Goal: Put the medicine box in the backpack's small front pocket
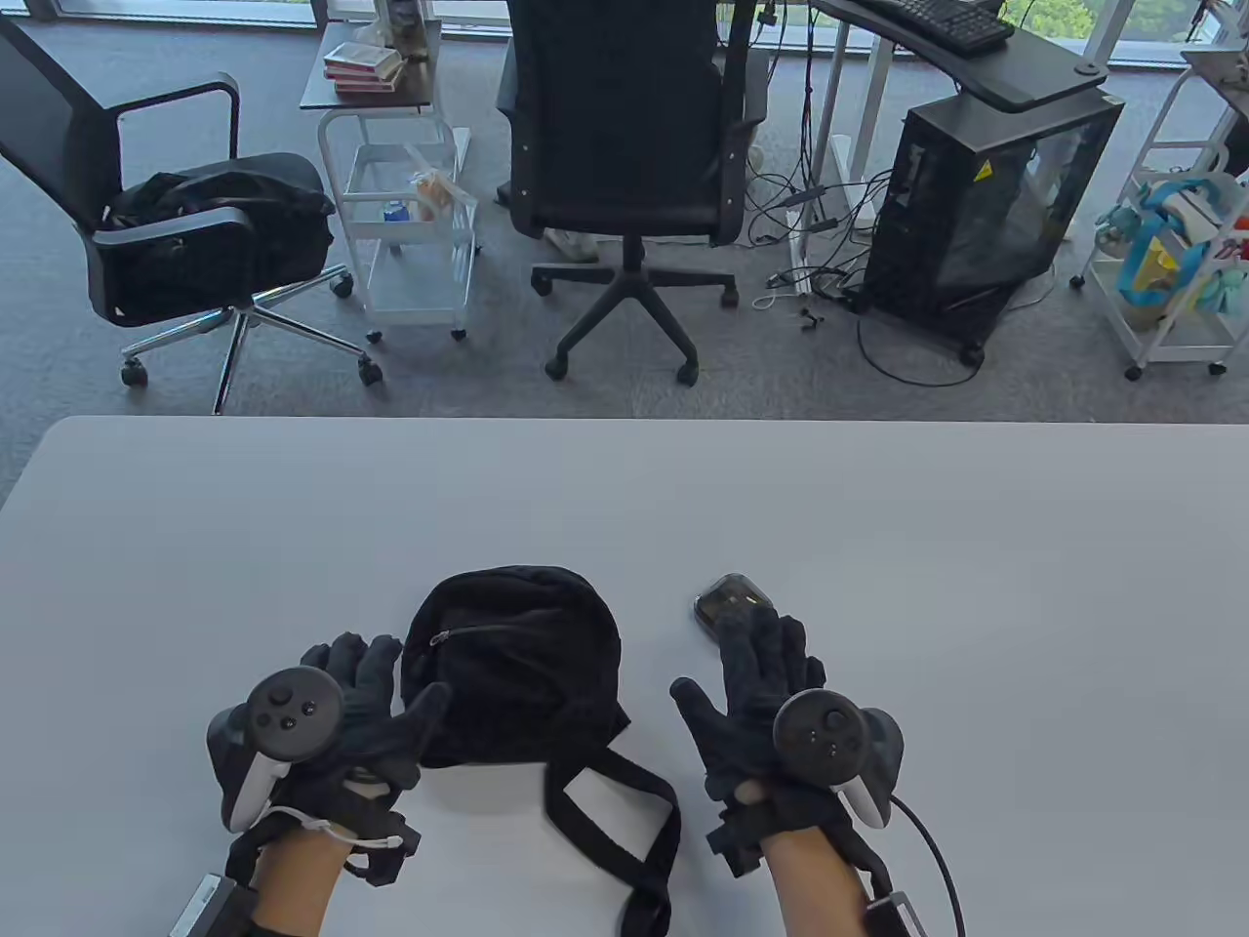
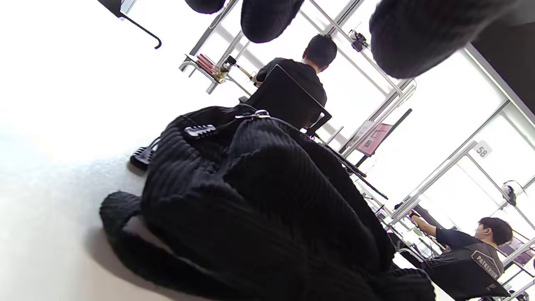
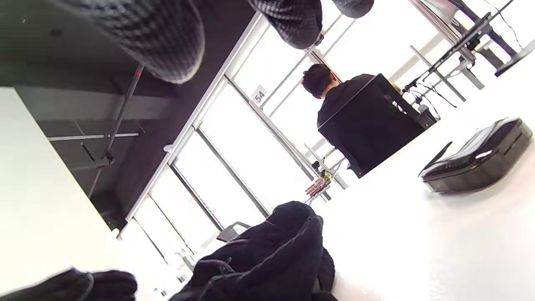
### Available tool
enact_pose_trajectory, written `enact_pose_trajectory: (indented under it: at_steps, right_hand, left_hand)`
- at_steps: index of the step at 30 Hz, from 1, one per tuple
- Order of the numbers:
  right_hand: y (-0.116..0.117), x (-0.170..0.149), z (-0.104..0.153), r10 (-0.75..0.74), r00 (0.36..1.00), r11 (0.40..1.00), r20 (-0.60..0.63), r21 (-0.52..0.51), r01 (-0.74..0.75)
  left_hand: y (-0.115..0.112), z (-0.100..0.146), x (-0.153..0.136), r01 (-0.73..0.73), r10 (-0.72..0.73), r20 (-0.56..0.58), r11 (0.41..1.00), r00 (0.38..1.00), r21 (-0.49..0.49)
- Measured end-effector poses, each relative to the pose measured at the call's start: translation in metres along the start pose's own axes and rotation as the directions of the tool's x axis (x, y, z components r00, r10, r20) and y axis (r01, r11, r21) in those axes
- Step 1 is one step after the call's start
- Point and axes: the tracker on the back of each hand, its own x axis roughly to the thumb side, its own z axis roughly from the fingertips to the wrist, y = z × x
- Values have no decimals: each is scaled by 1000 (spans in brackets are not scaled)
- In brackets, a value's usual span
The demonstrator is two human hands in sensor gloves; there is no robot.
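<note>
White table (image 1: 878, 508) with rounded far-left corner carries things. Black backpack (image 1: 517, 664) lies flat on it near front edge, straps (image 1: 624, 830) trailing toward front edge. Small dark translucent box (image 1: 727, 603) lies on table just right of backpack, apart from it.

Left hand (image 1: 337, 708) and right hand (image 1: 771, 698) palm-down, fingers spread; wrists low, well apart
</note>
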Motion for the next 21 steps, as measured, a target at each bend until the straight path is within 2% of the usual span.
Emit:
enact_pose_trajectory:
  at_steps: [5,13,21]
  right_hand:
    - [3,4,1,35,999,999,15,9,-35]
    - [8,-4,-2,17,999,999,-40,45,-15]
    - [9,-6,-1,3,999,1000,-45,18,-2]
  left_hand:
    - [-1,0,1,-21,21,2,1000,1000,-5]
    - [-7,-5,-6,-56,55,-22,998,998,-27]
    - [-12,-13,-19,-97,95,-75,995,993,-30]
